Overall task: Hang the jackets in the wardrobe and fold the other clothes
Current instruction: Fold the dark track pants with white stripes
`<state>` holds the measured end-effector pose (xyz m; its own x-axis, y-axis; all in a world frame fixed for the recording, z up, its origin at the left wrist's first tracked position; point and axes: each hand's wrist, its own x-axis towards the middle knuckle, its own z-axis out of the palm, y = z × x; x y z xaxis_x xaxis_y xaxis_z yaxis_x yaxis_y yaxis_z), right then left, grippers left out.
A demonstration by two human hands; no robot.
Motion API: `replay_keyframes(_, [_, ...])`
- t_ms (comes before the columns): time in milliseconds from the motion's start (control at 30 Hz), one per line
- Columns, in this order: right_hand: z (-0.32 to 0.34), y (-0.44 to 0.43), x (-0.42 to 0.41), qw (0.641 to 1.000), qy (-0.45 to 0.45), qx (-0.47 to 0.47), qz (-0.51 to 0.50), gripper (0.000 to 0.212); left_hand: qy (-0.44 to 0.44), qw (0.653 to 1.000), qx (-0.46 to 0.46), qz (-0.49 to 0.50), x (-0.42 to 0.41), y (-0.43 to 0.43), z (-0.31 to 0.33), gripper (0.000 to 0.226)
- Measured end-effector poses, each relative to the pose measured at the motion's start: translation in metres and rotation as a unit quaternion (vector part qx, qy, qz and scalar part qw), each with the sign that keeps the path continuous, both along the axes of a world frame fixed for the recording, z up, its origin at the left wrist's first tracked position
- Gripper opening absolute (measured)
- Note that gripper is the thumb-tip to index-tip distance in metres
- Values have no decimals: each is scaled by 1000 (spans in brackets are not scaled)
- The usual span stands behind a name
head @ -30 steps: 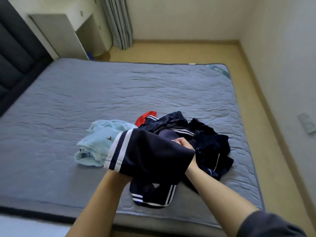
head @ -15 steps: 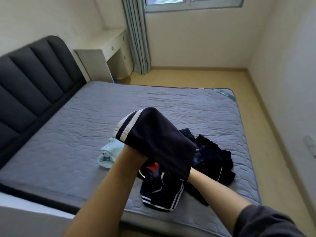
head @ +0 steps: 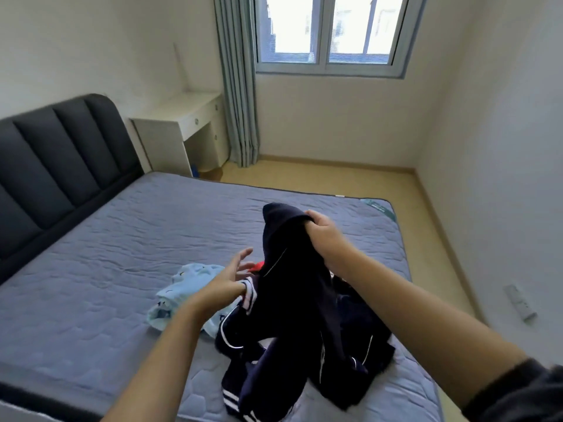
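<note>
Two hands up: our right hand (head: 327, 239) grips navy jacket (head: 289, 284) top, cloth hanging vertical; our left hand (head: 227, 283), released, just left, nearest striped cuff (head: 249, 292)

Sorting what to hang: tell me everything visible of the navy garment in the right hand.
The navy garment is dark, soft-looking cloth with thin white piping and a white-striped edge. The right hand grips its bunched top, holding it above the bed; the rest hangs crumpled down to the dark clothes below. The open left hand is beside the striped edge; contact is unclear. Jacket or not, I cannot tell.
</note>
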<state>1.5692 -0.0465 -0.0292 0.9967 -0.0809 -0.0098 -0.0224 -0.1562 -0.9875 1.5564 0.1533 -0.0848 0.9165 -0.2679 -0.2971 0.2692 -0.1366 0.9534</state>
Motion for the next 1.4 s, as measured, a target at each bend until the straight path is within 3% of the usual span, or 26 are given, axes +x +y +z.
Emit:
replay_keyframes(33, [7,6,-1,999,-7,-19,26,22,-28,996,11,-80,-5,-12,4,67])
replay_keyframes(100, [23,16,-5,998,-23,-52,41,19,-54,991,13,-125,-16,-43,20,51])
replay_keyframes(167, [38,17,-7,996,-55,-59,31,21,-105,994,-1,-19,-17,-75,29,32])
replay_keyframes(267, [45,-11,-8,995,-80,-2,67,17,-88,986,-78,119,-4,-95,40,22])
replay_keyframes(367, [22,-65,-21,988,-7,-80,135,76,-45,971,-200,126,8,-93,63,19])
replay_keyframes(433, [-1,-82,-35,971,53,-147,180,95,-32,953,-267,141,18,-95,85,19])
replay_keyframes(500, [-26,-83,-41,961,58,-216,159,87,-32,941,-314,124,24,-97,110,18])
replay_keyframes(567, [-40,-82,-42,967,28,-239,81,45,-31,935,-334,113,29,-94,126,23])
replay_keyframes(600, [-39,-83,-43,971,19,-233,48,23,-40,936,-329,120,32,-89,130,28])
replay_keyframes(633, [-34,-85,-45,976,18,-217,28,17,-57,942,-303,137,35,-82,130,32])
replay_keyframes(767, [11,-88,-45,994,-3,-93,-56,23,-99,982,-26,160,51,-48,104,37])
replay_keyframes(833, [35,-84,-39,998,-12,15,-67,25,-41,986,155,43,49,-42,84,39])
replay_keyframes(900, [58,-79,-31,993,8,99,-69,21,-38,956,277,-88,42,-45,69,41])
replay_keyframes(967, [75,-76,-25,984,26,161,-77,17,-107,952,254,-132,26,-56,67,33])
replay_keyframes(1067, [94,-76,-23,963,59,256,-67,19,-204,959,95,-171,0,-70,78,29])
replay_keyframes(1133, [101,-75,-24,957,59,281,-48,24,-225,953,14,-201,-14,-79,92,36])
replay_keyframes(1200, [106,-70,-28,958,52,281,-9,29,-234,957,-27,-171,-20,-90,104,37])
replay_keyframes(1300, [105,-65,-31,970,77,232,1,25,-302,951,-50,-41,-20,-101,123,50])
replay_keyframes(1367, [103,-65,-34,977,103,185,-9,21,-395,919,-21,-14,-16,-103,131,60])
replay_keyframes(1400, [102,-66,-36,977,120,174,-10,20,-437,899,8,-28,-15,-105,135,54])
